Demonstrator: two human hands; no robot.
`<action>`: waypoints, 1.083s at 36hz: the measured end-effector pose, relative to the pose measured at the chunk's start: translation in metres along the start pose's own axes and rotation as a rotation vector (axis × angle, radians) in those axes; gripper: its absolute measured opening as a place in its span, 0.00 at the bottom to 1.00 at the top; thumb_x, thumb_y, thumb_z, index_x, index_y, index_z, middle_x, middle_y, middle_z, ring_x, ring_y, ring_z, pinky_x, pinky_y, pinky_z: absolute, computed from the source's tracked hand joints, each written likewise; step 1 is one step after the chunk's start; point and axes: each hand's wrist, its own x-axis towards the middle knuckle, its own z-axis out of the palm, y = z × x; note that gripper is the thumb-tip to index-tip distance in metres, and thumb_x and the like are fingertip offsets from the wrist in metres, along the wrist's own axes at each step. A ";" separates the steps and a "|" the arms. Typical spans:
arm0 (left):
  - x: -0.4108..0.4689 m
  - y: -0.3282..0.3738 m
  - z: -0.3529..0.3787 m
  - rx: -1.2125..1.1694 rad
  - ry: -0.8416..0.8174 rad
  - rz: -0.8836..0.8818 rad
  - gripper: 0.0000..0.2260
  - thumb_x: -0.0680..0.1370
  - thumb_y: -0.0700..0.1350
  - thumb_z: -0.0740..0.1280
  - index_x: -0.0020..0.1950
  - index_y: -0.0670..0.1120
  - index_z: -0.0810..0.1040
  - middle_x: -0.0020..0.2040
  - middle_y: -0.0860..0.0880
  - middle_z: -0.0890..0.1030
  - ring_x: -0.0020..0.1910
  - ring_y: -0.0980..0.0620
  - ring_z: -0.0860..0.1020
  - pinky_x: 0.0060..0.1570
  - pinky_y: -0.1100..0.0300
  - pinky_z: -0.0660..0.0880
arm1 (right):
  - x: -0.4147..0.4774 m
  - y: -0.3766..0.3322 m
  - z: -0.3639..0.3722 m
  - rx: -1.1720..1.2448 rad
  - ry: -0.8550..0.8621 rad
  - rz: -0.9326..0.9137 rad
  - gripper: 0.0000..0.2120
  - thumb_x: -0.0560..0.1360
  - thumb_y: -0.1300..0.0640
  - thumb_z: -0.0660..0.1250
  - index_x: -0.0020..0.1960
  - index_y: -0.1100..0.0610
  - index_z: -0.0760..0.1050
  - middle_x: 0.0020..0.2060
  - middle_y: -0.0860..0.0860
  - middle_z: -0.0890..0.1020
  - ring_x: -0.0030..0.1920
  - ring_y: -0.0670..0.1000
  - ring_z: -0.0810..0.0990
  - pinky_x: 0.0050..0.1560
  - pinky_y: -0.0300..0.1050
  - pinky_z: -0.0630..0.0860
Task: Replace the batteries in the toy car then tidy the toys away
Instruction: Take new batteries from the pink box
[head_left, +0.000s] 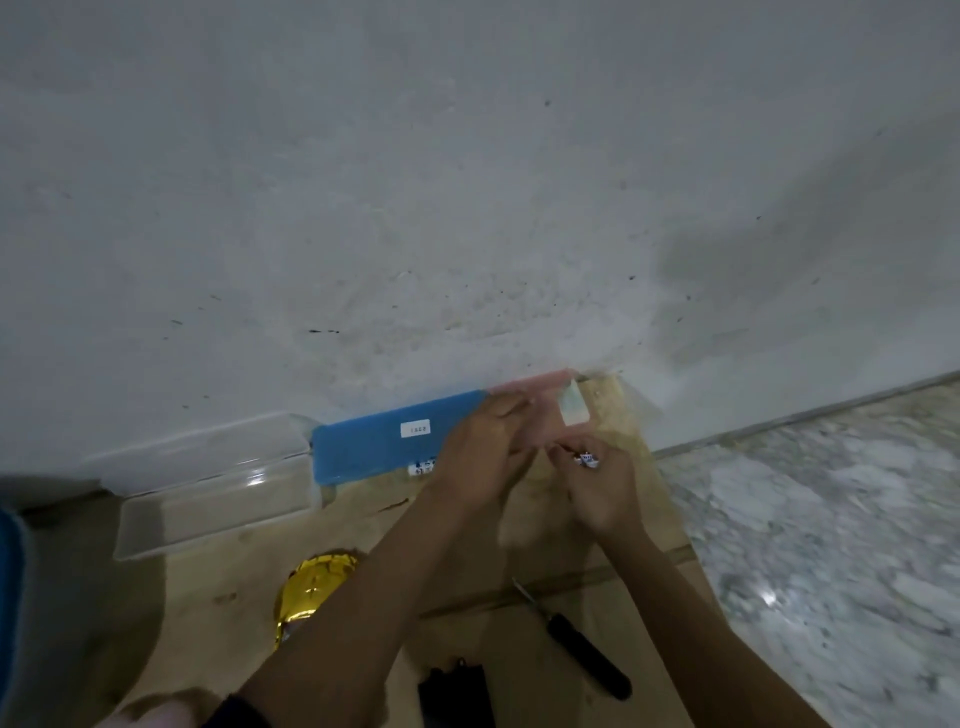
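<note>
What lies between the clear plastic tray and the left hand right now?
In the head view, the blue pack with a white label lies between the clear tray and the left hand; a small white-and-blue item sits at its lower edge.

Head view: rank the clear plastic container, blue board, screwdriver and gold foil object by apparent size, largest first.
1. clear plastic container
2. blue board
3. screwdriver and gold foil object: about alike, and an arm hides part of the foil, so unranked.

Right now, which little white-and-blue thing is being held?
The white-and-blue piece pinched by the right hand. The other piece lies on the board beside the blue tray.
</note>
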 end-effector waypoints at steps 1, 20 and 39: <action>0.000 -0.001 0.001 0.009 -0.001 0.001 0.24 0.79 0.45 0.65 0.74 0.49 0.64 0.75 0.52 0.64 0.73 0.51 0.63 0.71 0.63 0.58 | -0.001 0.001 0.001 0.025 0.005 0.005 0.05 0.73 0.64 0.68 0.40 0.58 0.80 0.31 0.44 0.80 0.31 0.34 0.77 0.34 0.27 0.71; 0.003 -0.007 0.011 0.068 0.058 0.029 0.26 0.78 0.44 0.66 0.75 0.49 0.63 0.75 0.53 0.63 0.74 0.54 0.60 0.71 0.65 0.54 | -0.012 -0.003 0.016 0.233 0.154 0.110 0.09 0.70 0.60 0.73 0.34 0.50 0.79 0.29 0.49 0.81 0.30 0.46 0.76 0.34 0.43 0.73; 0.019 -0.007 -0.035 0.016 -0.158 0.115 0.21 0.78 0.45 0.66 0.71 0.47 0.70 0.72 0.50 0.69 0.70 0.51 0.68 0.68 0.62 0.62 | 0.001 -0.006 -0.009 0.180 -0.008 0.024 0.06 0.74 0.59 0.68 0.40 0.61 0.77 0.21 0.46 0.73 0.20 0.44 0.68 0.23 0.37 0.65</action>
